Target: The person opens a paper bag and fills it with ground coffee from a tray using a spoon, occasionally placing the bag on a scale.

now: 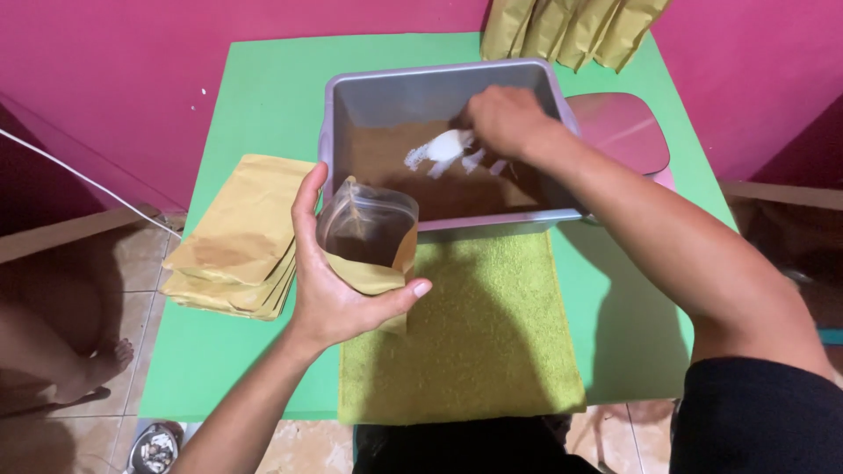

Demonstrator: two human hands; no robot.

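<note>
The person sits at a low green table [263, 96] and works with both hands. The left hand [338, 281] is closed around a small yellow pouch [373, 254], thumb on the near side and fingers wrapped behind, and it holds the pouch upright with the mouth spread open toward the top. Through the mouth I see some brown powder already inside. The pouch is in the air just in front of the near wall of a grey plastic tub [386, 92], above the far edge of a green towel [474, 333] that lies on the table. The right hand [505, 118] is down inside the tub, closed on the handle of a white scoop [443, 147]; the scoop's bowl lies in the brown powder [413, 171] that covers the tub floor. From the scoop, the open pouch lies toward the person and a little to the left, over the tub's near rim, so the right hand is the one nearer to the powder and the left hand carries the pouch close to it. The scoop's long axis runs roughly left to right, with the bowl pointing left. A stack of flat yellow pouches [237, 237] rests on the table left of the tub, more pouches [571, 26] lean at the pink wall, and a pink scale [623, 132] stands just right of the tub.
</note>
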